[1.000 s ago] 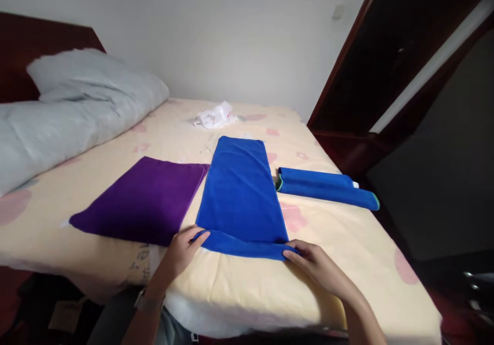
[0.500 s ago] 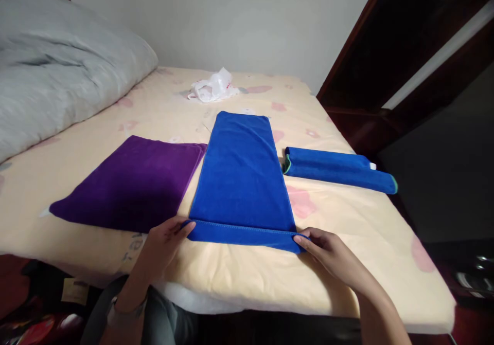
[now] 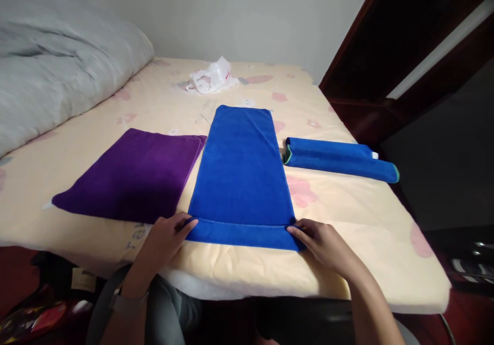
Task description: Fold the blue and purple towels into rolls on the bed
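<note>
The bed [image 3: 366, 211] bears a quilt [image 3: 65, 62], white bag [image 3: 218, 76], purple cloth [image 3: 133, 175], blue cloth [image 3: 243, 165] and green-edged blue roll [image 3: 332, 159]

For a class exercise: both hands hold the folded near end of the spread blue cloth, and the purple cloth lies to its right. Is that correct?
Not quite: the head view shows the purple cloth lying left of the spread blue cloth; the rest stands.

Grey trousers [image 3: 164, 311], pale left wristband [image 3: 129, 304]
</note>
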A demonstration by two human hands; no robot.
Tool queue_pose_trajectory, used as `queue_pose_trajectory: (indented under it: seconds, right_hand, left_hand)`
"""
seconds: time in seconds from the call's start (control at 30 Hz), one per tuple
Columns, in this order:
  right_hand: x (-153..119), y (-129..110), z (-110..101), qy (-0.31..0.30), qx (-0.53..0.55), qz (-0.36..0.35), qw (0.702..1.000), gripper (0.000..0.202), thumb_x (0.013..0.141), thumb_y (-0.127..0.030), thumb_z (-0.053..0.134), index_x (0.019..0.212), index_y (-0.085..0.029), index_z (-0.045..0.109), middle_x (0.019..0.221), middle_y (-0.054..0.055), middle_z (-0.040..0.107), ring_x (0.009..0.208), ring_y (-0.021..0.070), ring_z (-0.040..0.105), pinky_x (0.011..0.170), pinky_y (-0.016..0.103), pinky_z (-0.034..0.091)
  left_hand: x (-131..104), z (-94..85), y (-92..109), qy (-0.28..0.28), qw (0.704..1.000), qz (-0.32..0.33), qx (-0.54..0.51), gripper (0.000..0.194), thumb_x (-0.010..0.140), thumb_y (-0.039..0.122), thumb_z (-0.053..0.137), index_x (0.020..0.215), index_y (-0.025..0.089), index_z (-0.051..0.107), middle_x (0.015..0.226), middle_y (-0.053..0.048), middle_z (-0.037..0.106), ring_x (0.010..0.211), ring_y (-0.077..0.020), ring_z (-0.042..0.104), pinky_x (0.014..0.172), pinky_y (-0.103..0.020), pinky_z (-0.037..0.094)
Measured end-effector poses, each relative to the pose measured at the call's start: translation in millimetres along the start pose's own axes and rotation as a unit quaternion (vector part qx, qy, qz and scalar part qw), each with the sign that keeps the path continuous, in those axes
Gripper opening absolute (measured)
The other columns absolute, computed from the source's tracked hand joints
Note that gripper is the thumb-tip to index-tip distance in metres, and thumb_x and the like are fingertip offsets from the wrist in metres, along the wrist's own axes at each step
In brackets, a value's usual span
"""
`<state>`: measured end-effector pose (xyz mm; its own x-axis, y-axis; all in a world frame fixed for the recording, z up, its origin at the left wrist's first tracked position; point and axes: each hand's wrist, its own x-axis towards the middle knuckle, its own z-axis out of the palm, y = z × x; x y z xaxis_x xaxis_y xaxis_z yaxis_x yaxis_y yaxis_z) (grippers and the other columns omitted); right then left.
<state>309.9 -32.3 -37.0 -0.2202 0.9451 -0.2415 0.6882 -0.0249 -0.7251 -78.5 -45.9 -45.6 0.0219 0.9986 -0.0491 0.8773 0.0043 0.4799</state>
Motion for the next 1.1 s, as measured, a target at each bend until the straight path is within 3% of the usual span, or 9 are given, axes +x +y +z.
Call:
queue_pose_trajectory:
  seconds: [0.1,0.23,0.4,0.53,0.7,0.83,0.9,1.0,1.1]
  right_hand:
    - [-1.2,-3.1,-0.5,0.007,0.011,0.005,1.0,0.037,0.094,-0.057,0.051,0.09,-0.024,0.069,0.087,0.005,0.074,0.079,0.027,0.069,0.066,0.032,0.047]
    - [-2.1,-4.7,0.3,0.016,0.019,0.011,1.0,0.038,0.095,-0.059,0.05,0.093,-0.026,0.068,0.087,0.005,0.074,0.076,0.0269,0.069,0.065,0.032,0.048]
    - [3.1,3.5,6.0,0.03,-0.045,0.006,0.999,0.037,0.094,-0.059,0.05,0.093,-0.027,0.068,0.087,0.005,0.074,0.078,0.0285,0.069,0.066,0.033,0.047]
    - [5.9,10.3,10.3,0.06,-0.079,0.024,0.995,0.036,0.089,-0.062,0.056,0.091,-0.028,0.067,0.08,0.003,0.073,0.071,0.027,0.068,0.059,0.031,0.044]
    - [1.6,10.4,6.4,0.132,-0.151,0.045,0.979,0.029,0.084,-0.057,0.063,0.085,-0.028,0.062,0.078,0.002,0.069,0.067,0.0264,0.065,0.053,0.031,0.042]
    - [-9.2,-4.5,2.0,0.205,-0.155,-0.111,0.96,0.017,0.092,-0.038,0.051,0.095,-0.026,0.064,0.104,0.01,0.065,0.099,0.0316,0.061,0.077,0.042,0.051]
    - [-13.2,-13.6,4.4,0.142,-0.116,-0.183,0.966,0.018,0.095,-0.033,0.051,0.102,-0.026,0.065,0.118,0.011,0.061,0.113,0.0304,0.056,0.093,0.044,0.049]
    - [-12.6,-18.5,12.6,0.01,-0.103,-0.214,0.971,0.026,0.091,-0.033,0.064,0.117,-0.029,0.065,0.135,0.007,0.055,0.124,0.0292,0.052,0.103,0.044,0.046]
    - [-7.4,-11.8,17.5,-0.004,-0.111,-0.2,0.974,0.038,0.089,-0.027,0.065,0.126,-0.028,0.063,0.137,0.006,0.055,0.124,0.0285,0.053,0.105,0.044,0.047]
  left_hand:
    - [0.5,-1.7,0.9,0.007,1.0,0.002,-0.003,0.037,0.091,0.058,0.048,0.089,0.027,0.068,0.071,0.003,0.069,0.066,-0.0189,0.064,0.071,-0.031,0.043]
    - [1.8,1.1,3.2,0.062,0.998,-0.004,0.021,0.04,0.091,0.06,0.046,0.091,0.027,0.069,0.08,0.0,0.073,0.071,-0.022,0.064,0.073,-0.032,0.044]
    - [5.0,4.8,3.9,0.034,0.999,-0.015,-0.002,0.035,0.088,0.057,0.051,0.09,0.027,0.068,0.08,0.001,0.072,0.072,-0.0212,0.066,0.076,-0.033,0.045]
    - [5.4,4.5,-3.1,0.064,0.998,-0.013,-0.013,0.032,0.084,0.056,0.061,0.096,0.026,0.066,0.073,0.004,0.069,0.07,-0.0193,0.066,0.07,-0.031,0.046]
    - [2.4,3.0,-11.2,0.166,0.981,0.104,-0.002,0.027,0.089,0.044,0.061,0.105,0.023,0.066,0.095,-0.003,0.069,0.087,-0.0213,0.066,0.085,-0.036,0.051]
    - [-5.3,-1.6,0.0,0.177,0.959,0.22,-0.033,0.014,0.093,0.029,0.058,0.101,0.024,0.068,0.105,-0.003,0.069,0.103,-0.0206,0.064,0.098,-0.037,0.049]
    - [-8.5,-2.2,6.9,0.138,0.957,0.25,-0.049,0.016,0.092,0.026,0.059,0.106,0.024,0.067,0.111,-0.003,0.07,0.109,-0.0205,0.063,0.101,-0.036,0.049]
    - [-8.6,0.1,7.6,0.067,0.961,0.268,-0.005,0.032,0.087,0.032,0.066,0.119,0.026,0.064,0.125,-0.005,0.066,0.121,-0.0242,0.059,0.107,-0.041,0.046]
    - [-4.5,2.5,-4.1,0.035,0.963,0.263,0.039,0.041,0.084,0.03,0.067,0.124,0.027,0.062,0.132,-0.006,0.063,0.123,-0.0256,0.057,0.109,-0.043,0.045]
